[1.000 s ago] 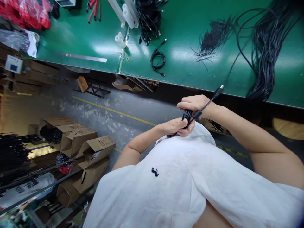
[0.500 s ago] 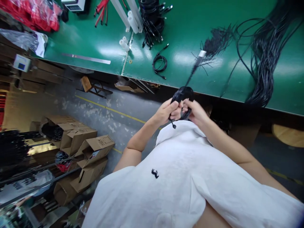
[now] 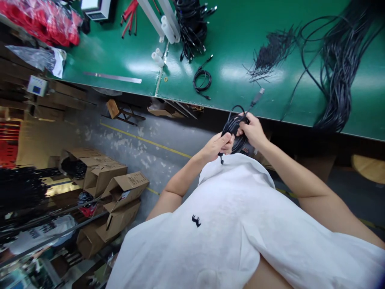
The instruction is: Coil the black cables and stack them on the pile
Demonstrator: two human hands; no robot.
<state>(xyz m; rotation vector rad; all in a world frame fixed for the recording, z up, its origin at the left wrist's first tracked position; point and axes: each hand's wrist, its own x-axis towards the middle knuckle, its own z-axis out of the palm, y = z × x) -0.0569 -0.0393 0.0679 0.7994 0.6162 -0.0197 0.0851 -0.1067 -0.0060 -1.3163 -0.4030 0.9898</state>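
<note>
A coiled black cable (image 3: 231,125) is held between my two hands, just off the front edge of the green table. My left hand (image 3: 220,145) is closed around the lower left side of the loops; a short cable end hangs below it. On the right side of the coil, my right hand (image 3: 250,129) pinches the loops, its fingertips partly hidden. One connector end (image 3: 258,97) sticks out up and to the right, over the table edge. Another coiled cable (image 3: 202,79) lies on the table beyond my hands.
On the green table (image 3: 228,48) lie a pile of short black ties (image 3: 272,52), a long bundle of black cables (image 3: 339,76), a heap of cables with plugs (image 3: 192,26), white rolls (image 3: 167,29) and a metal ruler (image 3: 116,77). Cardboard boxes (image 3: 99,172) stand on the floor at left.
My right hand has moved slightly up and right along the coil. The connector end has swung from over the tie pile down toward the table edge. The loops have spread a little.
</note>
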